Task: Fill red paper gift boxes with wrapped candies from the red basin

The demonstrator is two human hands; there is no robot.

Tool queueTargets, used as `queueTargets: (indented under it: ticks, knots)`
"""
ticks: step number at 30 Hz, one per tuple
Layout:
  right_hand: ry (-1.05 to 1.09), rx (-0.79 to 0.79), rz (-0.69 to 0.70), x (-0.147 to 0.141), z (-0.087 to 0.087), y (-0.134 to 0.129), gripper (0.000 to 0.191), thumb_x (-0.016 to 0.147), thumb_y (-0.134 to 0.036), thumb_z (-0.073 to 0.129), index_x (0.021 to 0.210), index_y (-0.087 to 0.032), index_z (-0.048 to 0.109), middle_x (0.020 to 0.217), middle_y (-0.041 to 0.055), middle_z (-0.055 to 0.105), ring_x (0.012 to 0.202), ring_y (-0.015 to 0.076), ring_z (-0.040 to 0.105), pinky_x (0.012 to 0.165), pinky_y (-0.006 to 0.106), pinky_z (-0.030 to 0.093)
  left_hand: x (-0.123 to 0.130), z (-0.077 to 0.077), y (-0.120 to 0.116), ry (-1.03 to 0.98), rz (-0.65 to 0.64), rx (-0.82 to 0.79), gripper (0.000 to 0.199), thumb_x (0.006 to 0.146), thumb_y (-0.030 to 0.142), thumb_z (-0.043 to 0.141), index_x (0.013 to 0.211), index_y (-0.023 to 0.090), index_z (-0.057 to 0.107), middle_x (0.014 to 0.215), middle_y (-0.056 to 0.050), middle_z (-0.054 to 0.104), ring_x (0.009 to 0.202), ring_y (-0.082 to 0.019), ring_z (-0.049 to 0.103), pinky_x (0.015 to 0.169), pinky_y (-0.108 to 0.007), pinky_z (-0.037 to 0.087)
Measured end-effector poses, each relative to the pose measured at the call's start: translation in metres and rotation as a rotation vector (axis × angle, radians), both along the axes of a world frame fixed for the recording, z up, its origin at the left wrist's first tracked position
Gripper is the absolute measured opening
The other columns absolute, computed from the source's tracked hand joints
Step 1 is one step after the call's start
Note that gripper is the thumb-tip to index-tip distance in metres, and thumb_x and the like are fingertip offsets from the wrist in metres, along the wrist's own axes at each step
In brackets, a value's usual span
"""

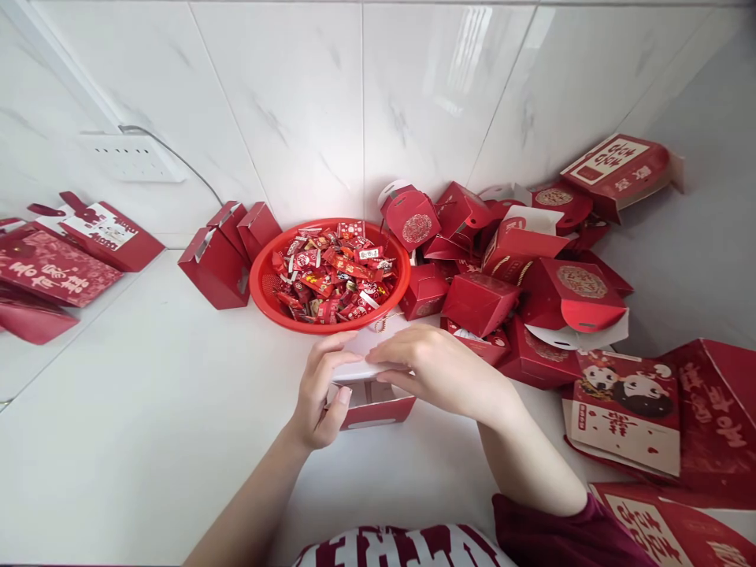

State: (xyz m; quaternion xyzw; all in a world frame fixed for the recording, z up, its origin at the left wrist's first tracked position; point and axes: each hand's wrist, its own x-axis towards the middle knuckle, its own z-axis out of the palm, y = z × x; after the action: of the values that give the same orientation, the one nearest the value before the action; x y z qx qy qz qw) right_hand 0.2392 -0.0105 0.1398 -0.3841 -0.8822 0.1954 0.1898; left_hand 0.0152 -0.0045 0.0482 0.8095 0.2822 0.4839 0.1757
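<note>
1. Crowding the far left, red gift bags (59, 272) sit by the left edge of the white tabletop (147, 409); the frame cuts off the outermost, and whether they stand on the tabletop itself is hard to tell.
2. Near the back edge stand upright red cartons (216, 264), overlapping, so their count is uncertain; a cord (177, 153) drops out of sight behind them.
3. Just beside them, a red basket (260, 298) is heaped with wrapped sweets (336, 272); most wrapper print is too small to read, and the lower layers are buried.
4. In front of the basket, toward the tabletop's near edge, lies the open box (378, 415), its pale flap (348, 368) uppermost and its inside mostly covered.
5. The person's left hand (324, 390) grasps the box's left end, fingers bent over the flap, thumb at the near side.
6. The right hand (428, 366) arches over the flap, fingers touching it; its hidden underside leaves pinching or mere resting undecided.
7. Rightward, a jumble of red boxes (481, 305) reaches the back, many half-covered.
8. Toward the near right corner, a printed packet (629, 413) overlaps larger red packaging (717, 417), cropped by the frame.
</note>
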Motion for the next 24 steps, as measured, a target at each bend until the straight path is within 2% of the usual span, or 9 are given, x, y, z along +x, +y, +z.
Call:
queueTargets:
  ticks: [2,5,8,11,14,16,19,22,24]
  knots:
    - [-0.08,0.0,-0.01,-0.002,0.001,-0.002,0.021,0.098,-0.02,0.056,0.082,-0.02,0.069,0.074,0.0017,0.07,0.063,0.0144,0.056,0.061,0.028,0.034,0.002,0.0,-0.002,-0.024,0.036,0.079,0.03,0.093,0.024,0.042,0.115,0.018,0.061,0.13,-0.015,0.058,0.122,-0.03,0.055,0.099,-0.051,0.048]
    - [-0.171,-0.002,-0.041,-0.004,0.002,-0.003,0.024,0.098,-0.018,0.052,0.078,-0.02,0.066,0.065,0.0005,0.065,0.054,0.0127,0.046,0.055,0.029,0.024,0.006,0.006,-0.006,-0.034,0.068,0.22,0.027,0.091,0.017,0.042,0.096,0.021,0.068,0.116,-0.01,0.069,0.112,-0.028,0.062,0.09,-0.047,0.053]
    - [-0.187,-0.019,-0.05,-0.002,0.002,-0.001,0.024,0.096,-0.017,0.051,0.077,-0.02,0.063,0.059,-0.0017,0.058,0.05,0.012,0.037,0.053,0.029,0.02,0.009,0.016,-0.009,-0.008,0.008,0.263,0.028,0.089,0.015,0.042,0.074,0.022,0.064,0.095,-0.005,0.076,0.098,-0.025,0.068,0.079,-0.042,0.054]
    - [-0.16,-0.018,-0.03,0.001,0.001,0.002,0.024,0.096,-0.016,0.05,0.075,-0.02,0.061,0.059,-0.0027,0.055,0.051,0.0117,0.033,0.053,0.028,0.02,0.01,0.022,-0.01,-0.008,-0.037,0.241,0.029,0.089,0.016,0.041,0.067,0.022,0.059,0.068,-0.002,0.071,0.086,-0.023,0.07,0.072,-0.039,0.052]
    - [-0.166,0.001,-0.038,0.003,0.001,0.002,0.025,0.096,-0.018,0.051,0.073,-0.02,0.061,0.058,-0.0029,0.054,0.051,0.0118,0.032,0.053,0.028,0.019,0.008,0.023,-0.01,0.0,-0.009,0.256,0.027,0.087,0.016,0.041,0.069,0.022,0.06,0.058,-0.002,0.063,0.083,-0.023,0.069,0.069,-0.038,0.051]
    - [-0.164,0.012,-0.058,0.0,0.0,0.001,0.025,0.096,-0.018,0.051,0.074,-0.02,0.061,0.059,-0.0026,0.056,0.051,0.0115,0.034,0.053,0.028,0.019,0.006,0.02,-0.009,0.016,0.027,0.297,0.026,0.086,0.016,0.042,0.07,0.022,0.061,0.061,-0.003,0.063,0.081,-0.023,0.067,0.069,-0.038,0.052]
    - [-0.118,0.022,-0.093,-0.009,-0.002,-0.001,0.021,0.097,-0.021,0.052,0.082,-0.021,0.067,0.066,-0.0009,0.064,0.056,0.0123,0.047,0.055,0.028,0.024,0.002,0.016,-0.008,0.02,0.075,0.32,0.024,0.086,0.016,0.043,0.071,0.021,0.061,0.064,-0.005,0.062,0.079,-0.023,0.064,0.068,-0.039,0.052]
    - [-0.079,0.002,-0.116,-0.015,-0.005,-0.001,0.014,0.096,-0.029,0.057,0.097,-0.022,0.069,0.082,0.0022,0.072,0.068,0.0165,0.061,0.06,0.028,0.032,0.0,0.013,-0.006,0.02,0.093,0.268,0.025,0.088,0.018,0.041,0.074,0.021,0.062,0.068,-0.006,0.062,0.08,-0.024,0.062,0.069,-0.04,0.053]
    - [-0.067,-0.034,-0.113,-0.013,-0.006,0.0,0.016,0.094,-0.029,0.06,0.106,-0.023,0.068,0.094,0.0035,0.075,0.079,0.0195,0.066,0.065,0.028,0.037,0.0,0.014,-0.005,0.037,0.096,0.257,0.025,0.088,0.019,0.041,0.075,0.021,0.063,0.069,-0.006,0.062,0.081,-0.025,0.062,0.071,-0.041,0.053]
